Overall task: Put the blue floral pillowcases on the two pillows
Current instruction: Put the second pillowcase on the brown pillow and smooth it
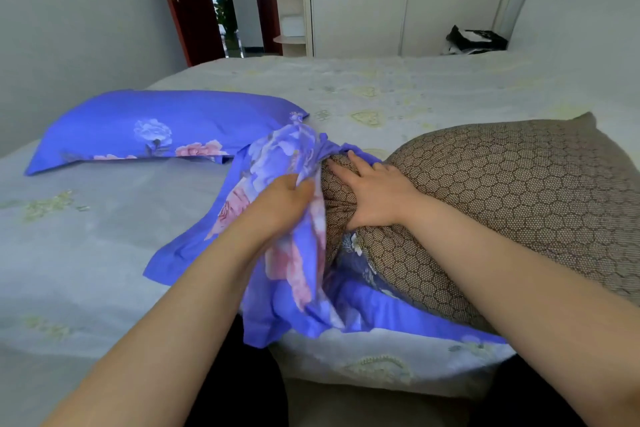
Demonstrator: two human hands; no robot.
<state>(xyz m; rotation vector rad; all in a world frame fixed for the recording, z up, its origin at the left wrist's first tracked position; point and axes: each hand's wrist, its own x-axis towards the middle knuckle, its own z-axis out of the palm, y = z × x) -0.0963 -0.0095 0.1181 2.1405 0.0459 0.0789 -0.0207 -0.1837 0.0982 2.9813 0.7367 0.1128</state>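
A brown pillow (pixel 519 194) with a honeycomb pattern lies on the bed at the right. Its left end sits at the mouth of a bunched blue floral pillowcase (pixel 294 246). My left hand (pixel 280 204) grips the gathered cloth at that opening. My right hand (pixel 374 194) presses flat on the pillow's left end, fingers spread, fingertips at the cloth's edge. Part of the pillowcase lies under the pillow. A second pillow (pixel 162 128), covered in a blue floral case, lies on the bed at the left.
The bed (pixel 104 236) has a pale sheet with faint yellow-green motifs. A black bag (pixel 474 40) sits at its far right edge. Behind stand a white wardrobe (pixel 398 17), a corner shelf (pixel 289 0) and an open red door (pixel 187 0).
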